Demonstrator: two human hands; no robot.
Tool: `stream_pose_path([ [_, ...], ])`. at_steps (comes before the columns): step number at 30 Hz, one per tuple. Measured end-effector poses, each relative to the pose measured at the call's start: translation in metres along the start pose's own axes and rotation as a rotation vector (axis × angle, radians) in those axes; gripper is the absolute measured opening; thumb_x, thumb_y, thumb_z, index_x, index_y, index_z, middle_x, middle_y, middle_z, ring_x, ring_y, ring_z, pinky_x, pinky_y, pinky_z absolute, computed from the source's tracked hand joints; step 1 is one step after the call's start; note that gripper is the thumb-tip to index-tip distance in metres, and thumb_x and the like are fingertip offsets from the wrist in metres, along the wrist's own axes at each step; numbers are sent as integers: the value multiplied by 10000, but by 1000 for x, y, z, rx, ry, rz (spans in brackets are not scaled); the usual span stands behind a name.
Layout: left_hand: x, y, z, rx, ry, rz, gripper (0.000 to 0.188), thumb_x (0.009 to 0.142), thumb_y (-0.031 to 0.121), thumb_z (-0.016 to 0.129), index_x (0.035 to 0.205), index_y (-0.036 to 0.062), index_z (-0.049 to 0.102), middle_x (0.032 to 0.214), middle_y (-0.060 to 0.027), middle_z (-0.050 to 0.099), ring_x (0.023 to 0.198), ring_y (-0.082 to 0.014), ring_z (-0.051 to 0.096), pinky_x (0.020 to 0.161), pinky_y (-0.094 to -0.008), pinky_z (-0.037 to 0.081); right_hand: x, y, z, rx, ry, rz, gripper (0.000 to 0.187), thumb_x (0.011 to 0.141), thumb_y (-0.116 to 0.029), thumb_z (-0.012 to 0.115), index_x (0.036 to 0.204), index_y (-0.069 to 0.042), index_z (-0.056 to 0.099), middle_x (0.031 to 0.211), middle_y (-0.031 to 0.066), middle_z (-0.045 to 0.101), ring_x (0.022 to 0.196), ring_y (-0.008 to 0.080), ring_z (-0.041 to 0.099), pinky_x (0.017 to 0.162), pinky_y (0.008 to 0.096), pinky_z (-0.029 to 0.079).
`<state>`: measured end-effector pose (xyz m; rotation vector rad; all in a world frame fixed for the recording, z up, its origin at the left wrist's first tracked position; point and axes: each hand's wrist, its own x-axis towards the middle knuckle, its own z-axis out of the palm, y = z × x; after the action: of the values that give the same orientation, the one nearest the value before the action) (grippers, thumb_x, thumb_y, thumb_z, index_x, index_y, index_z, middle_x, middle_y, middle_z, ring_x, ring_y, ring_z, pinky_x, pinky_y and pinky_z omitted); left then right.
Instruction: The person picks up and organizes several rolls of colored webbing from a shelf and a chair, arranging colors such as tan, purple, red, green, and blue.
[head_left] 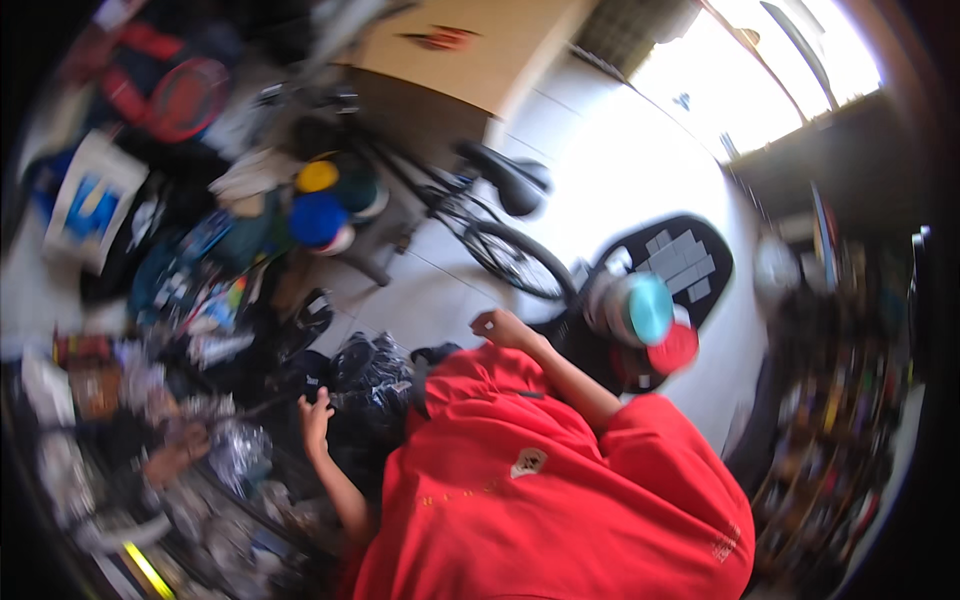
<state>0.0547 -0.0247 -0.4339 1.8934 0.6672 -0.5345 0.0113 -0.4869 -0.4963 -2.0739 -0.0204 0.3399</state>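
My left hand [316, 420] is held out with its fingers apart and nothing in it. It is nearest to black plastic bags [372, 372] and a dark cap-like item. In front of my red shirt [530, 470], my right hand [503, 328] has its fingers curled in, and no object shows in it. Beyond that hand stands a bicycle [515, 262] with a black saddle [505, 178]. To its right, stacked round containers with a turquoise lid [650, 308] and a red lid [673, 349] stand by a dark rounded board [715, 235]. Motion blurs the picture.
Clutter of bags and clear plastic [240, 455] fills the left side. Tubs with yellow and blue lids [318, 220] stand beyond it, near a white bag [95, 200]. A wooden cabinet [470, 50] is at the far side. Crowded shelves [830, 420] line the right.
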Motion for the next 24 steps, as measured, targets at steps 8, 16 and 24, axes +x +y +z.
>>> stream_pose_path([
  [8,-54,73,71,338,-197,-70,866,965,457,571,1538,30,80,1236,-185,643,1020,-278,674,987,-457,420,-99,14,-16,249,1,450,343,876,-269,653,1090,-4,698,1027,166,722,948,294,692,854,377,520],
  [16,-140,170,259,298,-587,685,694,1005,129,540,1561,133,125,1087,-179,663,955,-177,652,880,-318,508,-171,29,-37,497,338,542,329,892,-234,641,1120,0,686,1039,172,721,969,273,690,868,358,518],
  [24,-239,184,374,729,-1130,964,621,996,111,539,1549,188,268,1063,-111,695,926,-150,668,854,-302,517,-247,37,-30,692,671,617,327,880,-232,651,1097,8,692,1010,171,726,916,260,701,838,349,527],
])
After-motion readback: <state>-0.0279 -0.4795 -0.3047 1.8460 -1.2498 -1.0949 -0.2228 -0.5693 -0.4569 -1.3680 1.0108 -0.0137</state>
